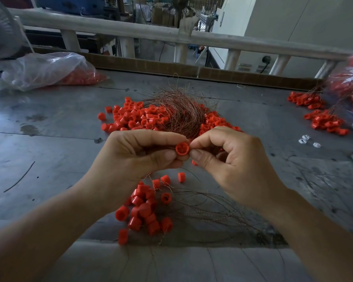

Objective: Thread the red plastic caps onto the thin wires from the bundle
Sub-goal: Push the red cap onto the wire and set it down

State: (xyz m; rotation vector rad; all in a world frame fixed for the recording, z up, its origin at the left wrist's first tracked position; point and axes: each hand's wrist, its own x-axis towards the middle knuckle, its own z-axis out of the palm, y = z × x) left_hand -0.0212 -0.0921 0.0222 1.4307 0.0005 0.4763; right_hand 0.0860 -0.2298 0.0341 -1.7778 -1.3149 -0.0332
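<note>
My left hand (pixel 139 155) pinches a red plastic cap (pixel 182 148) between thumb and fingers, its open end turned toward me. Right beside the cap, my right hand (pixel 228 159) pinches something thin with thumb and forefinger, most likely a wire, which is too fine to make out. Behind both hands lies the coppery wire bundle (pixel 179 112) on a heap of loose red caps (pixel 135 117). Below my hands, a cluster of red caps on wires (pixel 145 210) rests on the grey table (pixel 55 123), their wires fanning out to the right.
A clear bag of red caps (pixel 47 70) lies at the back left and another bag (pixel 351 82) at the right edge. More red caps (pixel 324 121) and a few white pieces (pixel 308 139) sit at the right. A pale railing (pixel 130 31) runs behind the table.
</note>
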